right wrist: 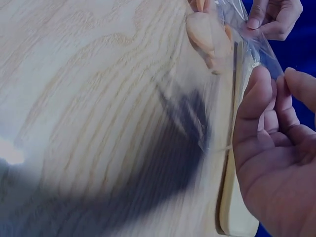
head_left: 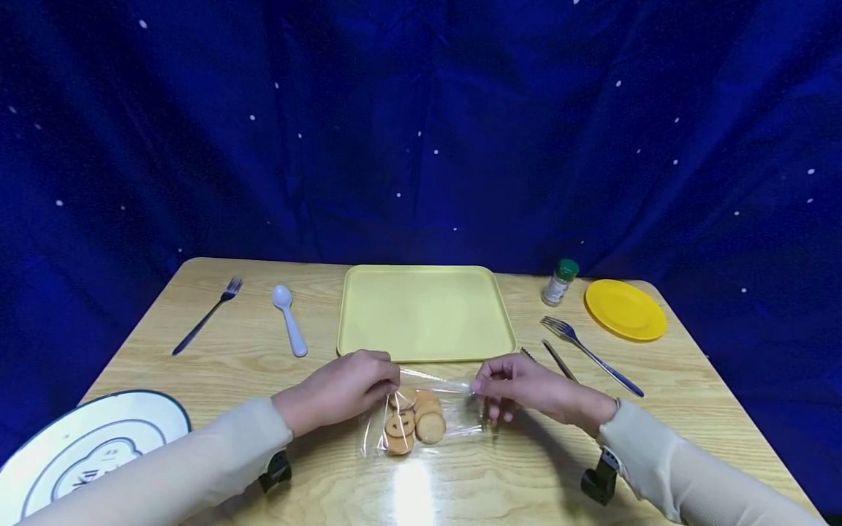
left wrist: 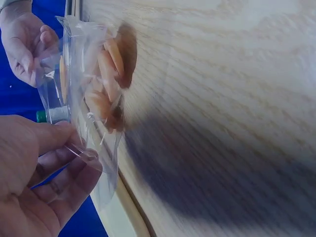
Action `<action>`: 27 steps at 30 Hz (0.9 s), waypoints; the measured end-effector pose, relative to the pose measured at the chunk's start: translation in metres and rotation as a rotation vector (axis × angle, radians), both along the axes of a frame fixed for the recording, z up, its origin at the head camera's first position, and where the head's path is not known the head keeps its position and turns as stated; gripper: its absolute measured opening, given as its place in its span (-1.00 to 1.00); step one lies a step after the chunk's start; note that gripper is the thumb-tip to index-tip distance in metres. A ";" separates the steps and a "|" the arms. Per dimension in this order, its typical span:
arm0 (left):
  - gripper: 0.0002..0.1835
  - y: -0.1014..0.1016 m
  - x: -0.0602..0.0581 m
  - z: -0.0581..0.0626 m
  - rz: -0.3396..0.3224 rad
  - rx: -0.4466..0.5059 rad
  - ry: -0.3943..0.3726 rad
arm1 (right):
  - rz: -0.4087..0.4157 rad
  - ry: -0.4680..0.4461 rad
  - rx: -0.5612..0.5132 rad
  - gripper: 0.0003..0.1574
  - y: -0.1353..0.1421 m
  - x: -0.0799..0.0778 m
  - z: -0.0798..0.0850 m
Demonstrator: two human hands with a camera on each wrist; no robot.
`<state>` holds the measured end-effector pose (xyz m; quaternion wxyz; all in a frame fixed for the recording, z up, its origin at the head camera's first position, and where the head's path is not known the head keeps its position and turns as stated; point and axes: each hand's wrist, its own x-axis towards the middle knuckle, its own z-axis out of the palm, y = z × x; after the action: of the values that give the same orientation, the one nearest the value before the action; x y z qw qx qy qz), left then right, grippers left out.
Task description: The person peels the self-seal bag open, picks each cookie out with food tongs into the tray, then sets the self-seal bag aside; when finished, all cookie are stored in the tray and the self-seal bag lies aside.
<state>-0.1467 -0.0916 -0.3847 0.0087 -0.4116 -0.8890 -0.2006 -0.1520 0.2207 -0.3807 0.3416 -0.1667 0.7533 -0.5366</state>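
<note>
To the left of the left hand [head_left: 345, 391], and partly behind the sleeve, is a white plate [head_left: 158, 413]. Farther out beyond this hand lie a dark fork [head_left: 209, 315] and a pale spoon [head_left: 289, 321]. The left hand pinches the far edge of a clear bag [head_left: 459, 415] between thumb and fingers. The bag lies directly between the two hands, to the right of the left one, on the near side of a yellow tray [head_left: 427, 314]. Its longer direction seems to run from hand to hand; its held edge faces the tray, and its body comes toward the person. I cannot tell which side is the mouth. The cookies [head_left: 421, 422] inside are nearer to the left hand, just below its fingertips. The right hand [head_left: 526, 387] pinches the bag's far right corner. Beyond it is some metal cutlery [head_left: 559, 361], partly hidden. To its right are a second fork [head_left: 592, 356], a green-capped jar [head_left: 560, 283] and a yellow plate [head_left: 626, 310].
</note>
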 end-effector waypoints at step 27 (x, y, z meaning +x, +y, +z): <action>-0.90 -0.002 0.002 -0.002 0.006 0.021 -0.002 | -0.127 0.466 0.953 -0.41 0.113 0.038 0.008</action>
<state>-0.1447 -0.0939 -0.3868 0.0127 -0.4087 -0.8880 -0.2102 -0.1142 0.3334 -0.3725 0.1702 -0.0620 0.9780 -0.1032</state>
